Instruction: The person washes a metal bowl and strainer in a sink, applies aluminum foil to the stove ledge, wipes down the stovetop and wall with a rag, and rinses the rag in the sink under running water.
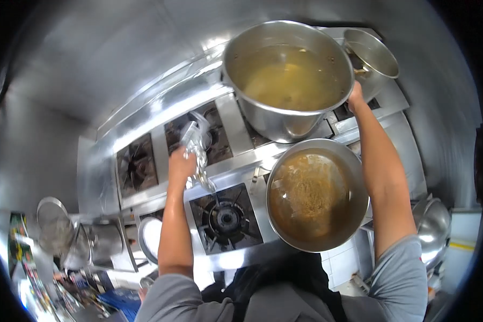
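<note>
My left hand [182, 162] is closed around a crumpled, silvery sheet that looks like foil [197, 145], blurred at its upper end, over the stove's left burners. My right hand [355, 95] is at the right side of a tall stockpot [276, 121], its fingers mostly hidden behind the rim; a handle there cannot be made out. Inside the pot is a yellowish, cloudy liquid [287, 80]. Nearer my body, a wide metal pan [273, 225] holds brownish liquid with grainy sediment in the middle.
A front burner [226, 219] lies below my left hand, with back burners [137, 165] further left. An emptied-looking metal bowl [373, 53] is at the far right corner. A strainer [55, 222] and metal pots hang or stand at left; steel bowls [432, 228] are at right.
</note>
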A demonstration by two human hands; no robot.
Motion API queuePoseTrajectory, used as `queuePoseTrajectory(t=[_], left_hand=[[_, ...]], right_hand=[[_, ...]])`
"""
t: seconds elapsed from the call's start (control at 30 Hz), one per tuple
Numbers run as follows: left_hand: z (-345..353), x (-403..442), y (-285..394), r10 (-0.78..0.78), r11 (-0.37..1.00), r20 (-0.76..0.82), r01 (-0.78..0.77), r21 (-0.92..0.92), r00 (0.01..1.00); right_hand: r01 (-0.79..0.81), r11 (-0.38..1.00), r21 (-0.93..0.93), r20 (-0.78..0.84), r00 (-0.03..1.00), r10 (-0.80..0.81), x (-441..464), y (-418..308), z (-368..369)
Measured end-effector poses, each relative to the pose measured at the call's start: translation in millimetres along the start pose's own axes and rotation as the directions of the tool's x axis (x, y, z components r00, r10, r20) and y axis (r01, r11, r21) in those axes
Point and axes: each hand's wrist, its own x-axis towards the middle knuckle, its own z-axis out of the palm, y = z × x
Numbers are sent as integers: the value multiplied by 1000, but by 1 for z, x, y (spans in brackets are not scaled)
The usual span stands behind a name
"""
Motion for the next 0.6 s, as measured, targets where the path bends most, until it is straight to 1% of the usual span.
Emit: queuePoseTrajectory(t=[0.07, 0.1, 0.13, 0.2, 0.23, 0.27, 0.3, 0.33, 0.37, 0.4, 0.43, 0.47, 0.5, 0.53, 0.6], left_hand=[[-8, -89, -14, -168, 982, 27, 170, -84, 985], [-4, -139, -25, -193, 977, -3, 192, -92, 981], [1, -187, -33, -236, 968, -45, 231, -99, 971], [-14, -281, -13, -369, 914, -31, 356, -197, 929], [-5, -330, -18, -475, 867, -102, 445, -225, 874], [5, -372, -21, -582, 805, -177, 531, -266, 794], [1, -413, -16, -615, 769, -74, 575, -280, 785], [5, -454, -16, -659, 729, -37, 625, -280, 752], [7, -489, -11, -733, 663, -62, 692, -286, 678], [8, -525, -4, -792, 598, -77, 744, -298, 606], [14, -564, 1, -825, 554, -130, 741, -380, 550], [20, -602, 7, -842, 530, -183, 718, -450, 507], [33, -640, 19, -862, 507, -244, 741, -440, 445], [46, -679, 23, -893, 449, -260, 755, -478, 366], [75, -763, 36, -981, 192, -51, 873, -448, 189]], right_hand=[[17, 992, 123, 66, 997, -26, 24, 22, -2], [20, 983, 185, 99, 994, -38, 36, 34, -3], [-35, 998, 61, 67, 997, 31, 73, 55, -14], [50, 999, 20, 221, 974, -53, 79, 54, -20], [96, 995, 10, 295, 951, -95, 83, 53, -25], [82, 990, -115, 345, 938, -38, 131, 73, -37], [-61, 998, 13, 567, 823, 43, 161, 83, -41], [-246, 968, 57, 749, 651, 121, 190, 91, -45], [-522, 827, 208, 465, 797, 385, 140, 50, -33], [-499, 847, 182, 385, 829, 405, 94, 23, -22], [-468, 876, 119, 460, 808, 369, 89, 7, -19], [-402, 914, 59, 477, 816, 328, 77, -9, -10], [-321, 947, 8, 481, 832, 278, 56, -17, 1], [-227, 973, -45, 475, 852, 221, 28, -21, 13], [-33, 991, -132, 493, 865, 95, -37, -29, 33]])
